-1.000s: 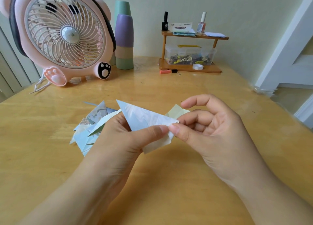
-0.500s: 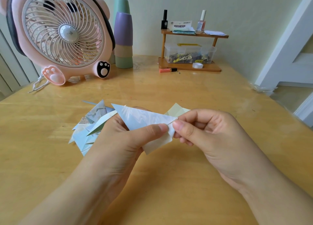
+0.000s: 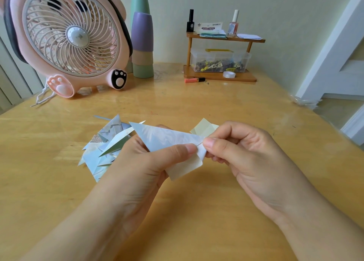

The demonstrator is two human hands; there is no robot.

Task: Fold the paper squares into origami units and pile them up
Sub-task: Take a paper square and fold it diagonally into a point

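I hold a half-folded pale blue paper unit (image 3: 167, 138) above the wooden table (image 3: 197, 211). My left hand (image 3: 141, 162) grips its middle, thumb pressed on the front near a crease. My right hand (image 3: 244, 150) pinches the paper's right tip between thumb and curled fingers. A white flap hangs below the thumbs. A pile of folded blue-grey units (image 3: 104, 146) lies on the table to the left, partly hidden by my left hand. A pale yellow paper (image 3: 203, 128) shows behind my right hand.
A pink fan (image 3: 69, 38) stands at the back left, with stacked cups (image 3: 142, 44) beside it. A small wooden shelf (image 3: 220, 75) with a clear box, tape and nail polish bottles stands at the back. The table's right edge (image 3: 323, 115) meets a white frame.
My right hand's fingers, spread a second ago, have curled in and now pinch the paper's right tip. The left hand has kept its grip.
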